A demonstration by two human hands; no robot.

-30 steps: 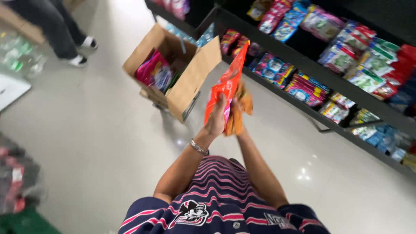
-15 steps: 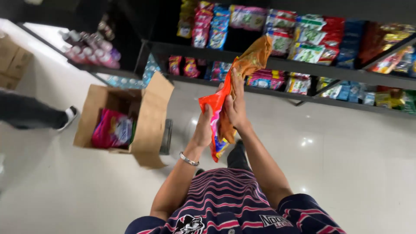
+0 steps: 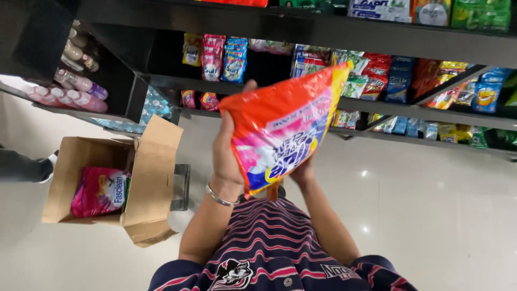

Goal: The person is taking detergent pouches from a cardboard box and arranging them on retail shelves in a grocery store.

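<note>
Between my two hands I hold an orange-and-pink detergent pouch (image 3: 285,126), raised in front of the dark shelves (image 3: 323,29). My left hand (image 3: 226,148) grips its left edge, fingers curled behind and a thumb tip showing at the top; my right hand (image 3: 302,171) cups it from underneath, mostly hidden by the pouch. Half a second ago the pouch showed me only its thin edge, standing tall and narrow; now its broad printed face is turned flat toward me (it fills far more of my view), and it sits closer to the shelf rows than before. The cardboard box (image 3: 81,156) has also shifted, lying lower left of my arm now.

That box stands open on the pale floor (image 3: 441,215), flaps spread, with a pink pouch (image 3: 99,189) lying inside against its right wall. Shelves ahead carry rows of small packets in blue, red and green (image 3: 377,75). A side shelf at upper left holds pink bottles (image 3: 64,97) lying in a row. A silver bangle (image 3: 219,196) circles my left wrist.
</note>
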